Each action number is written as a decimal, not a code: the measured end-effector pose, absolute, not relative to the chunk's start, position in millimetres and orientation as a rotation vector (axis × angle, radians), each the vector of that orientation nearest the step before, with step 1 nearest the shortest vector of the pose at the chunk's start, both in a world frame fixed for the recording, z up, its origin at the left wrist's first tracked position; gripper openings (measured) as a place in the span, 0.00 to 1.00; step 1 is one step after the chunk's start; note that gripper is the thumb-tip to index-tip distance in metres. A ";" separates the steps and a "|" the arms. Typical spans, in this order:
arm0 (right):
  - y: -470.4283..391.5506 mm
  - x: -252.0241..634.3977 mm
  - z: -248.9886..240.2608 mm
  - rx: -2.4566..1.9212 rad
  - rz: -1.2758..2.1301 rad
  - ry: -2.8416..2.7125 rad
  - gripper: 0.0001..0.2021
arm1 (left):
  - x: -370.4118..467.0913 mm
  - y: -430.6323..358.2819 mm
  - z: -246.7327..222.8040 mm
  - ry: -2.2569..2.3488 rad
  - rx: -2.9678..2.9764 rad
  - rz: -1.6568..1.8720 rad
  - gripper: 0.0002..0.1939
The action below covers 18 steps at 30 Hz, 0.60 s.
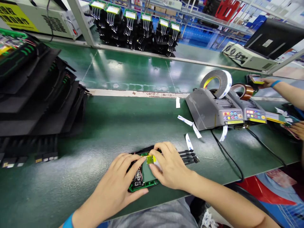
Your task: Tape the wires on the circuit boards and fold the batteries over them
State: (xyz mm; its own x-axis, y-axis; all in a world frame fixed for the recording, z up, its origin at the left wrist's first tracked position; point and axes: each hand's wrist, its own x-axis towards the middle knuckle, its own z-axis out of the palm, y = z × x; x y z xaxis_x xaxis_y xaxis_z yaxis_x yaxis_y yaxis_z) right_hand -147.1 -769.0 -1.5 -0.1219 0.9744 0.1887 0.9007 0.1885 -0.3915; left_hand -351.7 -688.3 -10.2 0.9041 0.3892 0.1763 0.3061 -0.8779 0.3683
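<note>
You are working at a green counter on a factory line, with a pale strip running across it and blue shelving and racks beyond. At your far left, black foam trays lie stacked in a slanting pile; behind them, near the back edge, a row of black assemblies with green-framed tops stands upright. Your left hand lies flat with fingers loosely spread, resting on the near-left part of a green circuit board that sits close to the counter's front edge, right in front of you. The board's long axis runs roughly left to right, tilted slightly, and black flat leads point out from its right end. Your right hand is curled over the board's right side, its fingertips pinching a small yellow piece of tape on the board's top. White tape strips lie just beyond. Further right stand two tape dispensers with a white roll and an amber roll. At the far right, another person's hands work.
</note>
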 end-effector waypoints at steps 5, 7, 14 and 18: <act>-765.3 -150.4 -4.0 -1.769 0.235 -2.025 0.11 | -345.6 -687.2 -1.1 0.483 2.842 0.311 0.36; -766.9 -150.1 -3.9 -1.779 0.250 -1.991 0.12 | -342.2 -686.6 4.6 0.473 2.897 0.257 0.38; -779.3 -143.0 -2.0 -1.739 0.135 -1.960 0.14 | -336.2 -686.3 17.2 0.458 2.934 0.195 0.37; -781.4 -141.9 -3.5 -1.747 0.100 -1.980 0.13 | -335.9 -687.1 17.0 0.499 2.861 0.217 0.34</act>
